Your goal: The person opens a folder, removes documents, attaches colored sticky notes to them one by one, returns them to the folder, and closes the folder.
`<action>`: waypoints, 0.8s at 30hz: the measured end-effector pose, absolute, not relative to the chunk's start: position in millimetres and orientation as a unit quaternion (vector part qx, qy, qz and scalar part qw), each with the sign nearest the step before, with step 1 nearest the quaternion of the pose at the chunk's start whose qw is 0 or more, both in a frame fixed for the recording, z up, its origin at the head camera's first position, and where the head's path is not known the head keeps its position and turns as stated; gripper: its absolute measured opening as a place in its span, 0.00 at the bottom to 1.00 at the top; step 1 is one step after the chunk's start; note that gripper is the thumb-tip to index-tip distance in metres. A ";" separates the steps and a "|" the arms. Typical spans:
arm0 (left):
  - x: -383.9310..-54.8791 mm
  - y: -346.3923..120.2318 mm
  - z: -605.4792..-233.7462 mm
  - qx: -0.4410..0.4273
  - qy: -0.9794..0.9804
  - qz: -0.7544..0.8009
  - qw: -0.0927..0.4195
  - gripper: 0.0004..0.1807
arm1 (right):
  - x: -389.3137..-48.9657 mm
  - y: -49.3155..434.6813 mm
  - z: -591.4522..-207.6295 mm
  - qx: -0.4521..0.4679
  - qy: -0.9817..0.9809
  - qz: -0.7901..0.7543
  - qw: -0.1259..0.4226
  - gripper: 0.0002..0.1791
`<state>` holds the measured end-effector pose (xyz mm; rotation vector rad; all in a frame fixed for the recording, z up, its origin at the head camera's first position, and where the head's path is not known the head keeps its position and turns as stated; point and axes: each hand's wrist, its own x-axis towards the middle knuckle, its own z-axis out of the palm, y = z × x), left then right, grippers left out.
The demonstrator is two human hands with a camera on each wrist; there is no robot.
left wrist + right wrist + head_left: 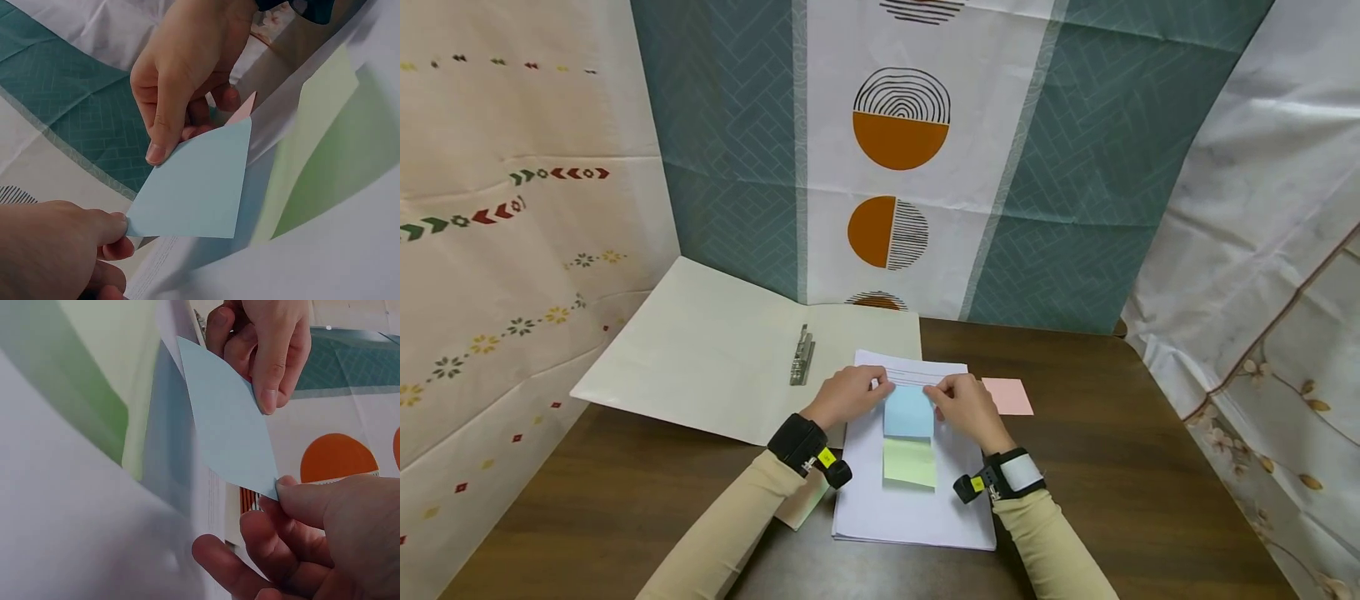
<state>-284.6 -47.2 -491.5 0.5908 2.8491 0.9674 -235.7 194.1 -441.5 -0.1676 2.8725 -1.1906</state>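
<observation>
A blue sticky note (908,413) is held just above a stack of white paper (917,521). My left hand (848,394) pinches one upper corner of it between thumb and finger. At the opposite upper corner, my right hand (966,407) pinches it too. Both wrist views show the blue note (197,181) lifted off the sheet, casting a shadow on the paper. Below it in the head view, a green sticky note (909,463) is attached to the top sheet, its lower edge curling up. Printed lines run near the top of that sheet.
An open white folder (700,350) with a metal clip (802,357) lies behind and left of the paper. One pink sticky note (1008,397) is on the brown table (1112,467) at right. Under my left forearm, a light green pad (803,502) is partly hidden. Patterned cloths hang around the table.
</observation>
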 end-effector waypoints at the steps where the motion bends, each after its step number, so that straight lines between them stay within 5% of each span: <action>1: -288.4 -45.1 -495.8 0.192 0.930 0.311 0.036 0.15 | -236.4 196.4 -442.0 -0.053 0.922 -0.384 0.015 0.16; 24: -300.4 -2.0 -499.7 0.193 0.932 0.304 0.054 0.16 | -240.0 220.9 -436.2 0.028 0.946 -0.320 0.043 0.15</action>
